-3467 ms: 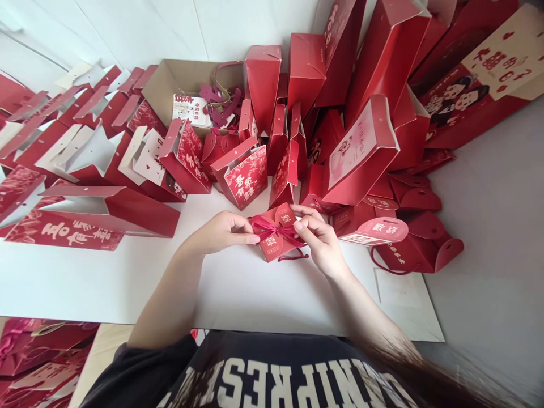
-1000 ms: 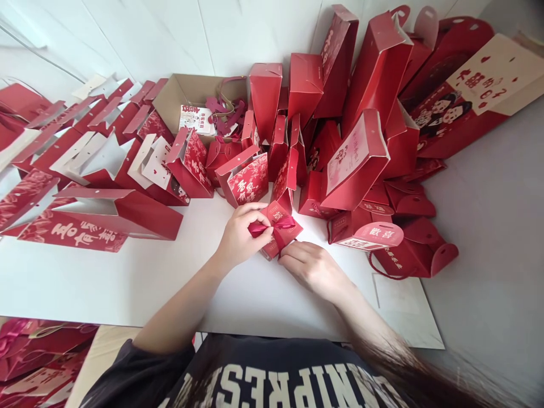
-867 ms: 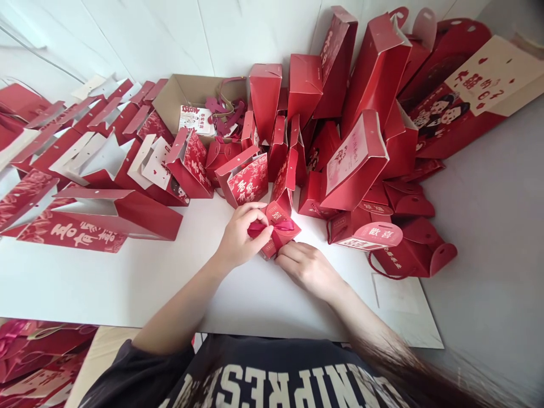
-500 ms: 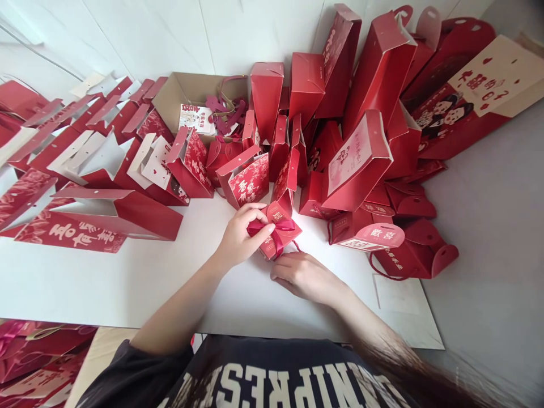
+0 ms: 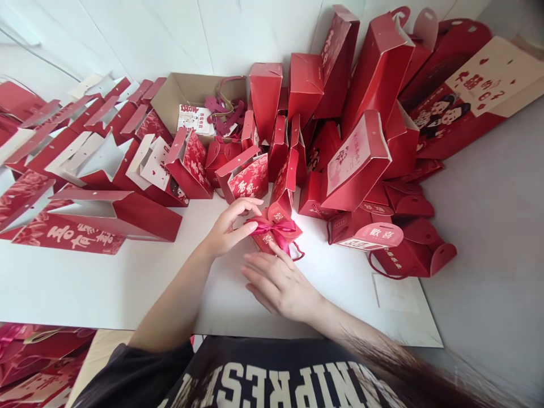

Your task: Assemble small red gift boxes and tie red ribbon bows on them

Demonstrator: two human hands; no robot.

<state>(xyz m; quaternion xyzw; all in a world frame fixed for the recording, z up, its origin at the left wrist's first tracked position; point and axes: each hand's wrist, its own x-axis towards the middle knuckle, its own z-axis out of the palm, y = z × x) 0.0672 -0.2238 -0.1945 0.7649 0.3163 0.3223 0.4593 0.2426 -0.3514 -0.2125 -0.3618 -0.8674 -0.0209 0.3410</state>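
Note:
A small red gift box [image 5: 266, 240] with gold characters stands on the white table in front of me. Tied around its top is a crimson satin ribbon bow [image 5: 276, 226], its loops spread to both sides. A twisted red cord [image 5: 300, 253] sticks out at the right. My left hand [image 5: 227, 229] is at the box's left side, thumb and forefinger apart, the thumb tip at the bow's left loop. Fingers spread, my right hand [image 5: 283, 283] is in front of the box, with the forefinger reaching to the box's front near the bow.
Red gift bags [image 5: 119, 212] crowd the left of the white table [image 5: 170, 294]. Behind stands a cardboard box [image 5: 170, 96] with cards and ribbons. Tall red bags [image 5: 378, 62] and small handled boxes [image 5: 416, 246] fill the right, beside a grey wall. More red packages [image 5: 42, 362] lie lower left.
My left hand has let go of the bow and drawn slightly left, its fingers parting. My right hand has moved left and opened, away from the cord. The bow's loops now show more fully.

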